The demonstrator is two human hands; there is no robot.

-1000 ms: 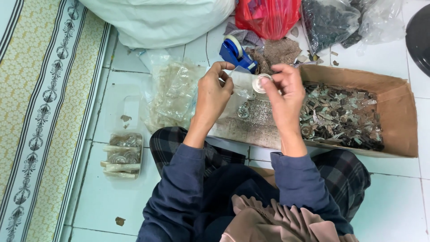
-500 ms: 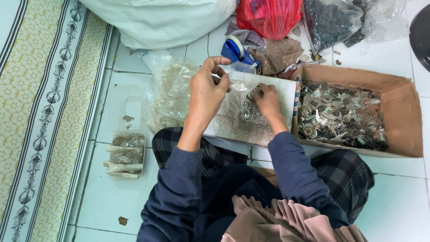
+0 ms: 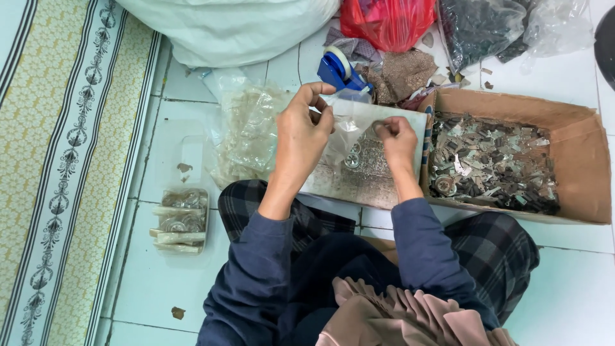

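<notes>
My left hand [image 3: 306, 131] pinches the top edge of a small clear plastic bag [image 3: 346, 138] and holds it open above a grey board [image 3: 368, 176]. My right hand [image 3: 396, 141] pinches the bag's other edge, its fingertips closed on something small that I cannot make out. Small round metal parts [image 3: 352, 157] show through the bag's bottom. A cardboard box [image 3: 576, 160] full of small metal pieces [image 3: 487, 163] sits just right of my right hand.
A pile of clear plastic bags [image 3: 246, 131] lies left of my hands. A small tray of packed bags [image 3: 179, 221] sits at lower left. A blue tape dispenser [image 3: 343, 69], a red bag [image 3: 387, 22], a white sack [image 3: 230, 29] and dark-filled bags [image 3: 487, 25] line the far side. A patterned rug [image 3: 57, 160] lies left.
My hands came down from a raised position to the board. The round metal part that my right hand held a second ago is no longer in its fingers. Both hands now pinch the bag's mouth.
</notes>
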